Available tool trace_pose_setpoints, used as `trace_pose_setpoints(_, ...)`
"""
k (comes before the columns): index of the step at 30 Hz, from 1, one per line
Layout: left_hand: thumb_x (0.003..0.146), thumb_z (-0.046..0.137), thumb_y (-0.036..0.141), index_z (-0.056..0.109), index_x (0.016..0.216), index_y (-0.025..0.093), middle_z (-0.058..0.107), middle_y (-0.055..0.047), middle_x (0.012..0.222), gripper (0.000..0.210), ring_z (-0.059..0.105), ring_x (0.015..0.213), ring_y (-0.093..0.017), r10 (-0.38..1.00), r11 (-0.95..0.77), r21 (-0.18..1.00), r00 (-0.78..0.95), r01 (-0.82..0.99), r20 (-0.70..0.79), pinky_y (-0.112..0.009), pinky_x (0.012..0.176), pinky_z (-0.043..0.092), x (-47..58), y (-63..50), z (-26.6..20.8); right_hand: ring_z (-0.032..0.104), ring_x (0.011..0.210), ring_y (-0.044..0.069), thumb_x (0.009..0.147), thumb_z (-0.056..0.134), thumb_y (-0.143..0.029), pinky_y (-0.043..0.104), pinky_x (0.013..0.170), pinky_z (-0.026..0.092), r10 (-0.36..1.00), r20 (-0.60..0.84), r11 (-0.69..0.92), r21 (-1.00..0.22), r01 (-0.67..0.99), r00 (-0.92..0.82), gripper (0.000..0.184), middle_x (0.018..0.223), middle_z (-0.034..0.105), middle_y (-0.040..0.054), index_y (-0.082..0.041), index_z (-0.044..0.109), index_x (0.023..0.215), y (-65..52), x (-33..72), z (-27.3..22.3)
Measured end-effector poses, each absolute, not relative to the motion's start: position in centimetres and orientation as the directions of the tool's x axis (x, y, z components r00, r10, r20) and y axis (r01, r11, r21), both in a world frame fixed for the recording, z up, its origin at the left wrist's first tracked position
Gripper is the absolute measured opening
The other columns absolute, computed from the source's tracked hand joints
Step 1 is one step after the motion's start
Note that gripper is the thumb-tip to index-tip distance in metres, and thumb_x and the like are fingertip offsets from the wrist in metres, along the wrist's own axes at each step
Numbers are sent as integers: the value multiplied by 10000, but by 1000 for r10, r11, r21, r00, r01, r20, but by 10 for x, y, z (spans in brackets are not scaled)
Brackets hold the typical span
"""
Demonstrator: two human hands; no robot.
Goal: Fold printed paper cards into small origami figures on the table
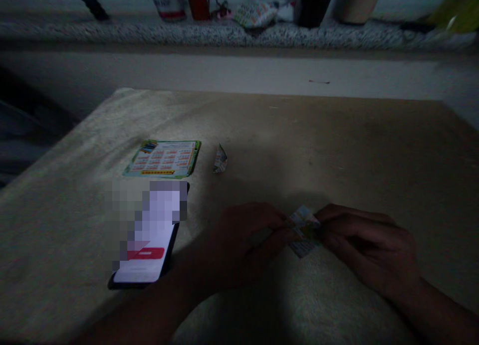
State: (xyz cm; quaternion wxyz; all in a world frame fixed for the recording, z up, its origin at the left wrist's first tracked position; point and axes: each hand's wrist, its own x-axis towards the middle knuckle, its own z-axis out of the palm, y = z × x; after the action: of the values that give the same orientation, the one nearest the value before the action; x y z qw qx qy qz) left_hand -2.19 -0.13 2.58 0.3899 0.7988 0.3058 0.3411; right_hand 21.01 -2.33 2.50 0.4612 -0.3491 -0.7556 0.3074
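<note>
While the light in here stays low, both hands are brought together over the table [337, 150], pinching one small thing between them: a folded paper [303, 228], printed and creased. The left hand [249, 240] has its thumb and forefinger closed narrowly on the paper's left corner. From the opposite side, the right hand [377, 245] pinches the right edge, its fingertips bunched tightly and its other fingers curled in behind. Between the two pinches the paper stands out as a pale, tilted square with a lower corner pointing towards the person; whether that corner touches the tabletop, I cannot tell.

Beyond the grip and off to its left sits a second folded scrap [220, 160], a small peaked piece with fine print on it. Farther left of the grip, just beside that scrap, lies a printed card [164, 159] with green edges and rows of text too small to read. Nearer the person, a phone [147, 235] lies face up to the left of the grip, beside the left forearm, its screen lit and mostly blurred, with a red bar low down. Well beyond the grip, a speckled ledge [209, 34] holds containers and a printed packet [255, 13].
</note>
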Motion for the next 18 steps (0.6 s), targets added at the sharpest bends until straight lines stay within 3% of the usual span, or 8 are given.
trace_pose_setpoints(8,881,722,130,760,838,176,810,-19,878,74,754,740,-101,863,-404,906,380,127,332,-165,681,568,-10,-13,23,734,615,152,809,681,-15,228,520,601,831,527,553,-757,348,-177,200,759,769,37,-205,735,773,-32,199,24)
trace_pose_setpoints(18,805,773,116,759,707,148,801,-41,758,104,737,620,-112,927,-304,942,271,144,257,-162,580,552,-3,-14,25,736,605,148,816,680,-27,214,523,598,864,476,504,-812,294,-165,190,752,764,49,-191,734,738,-30,197,21)
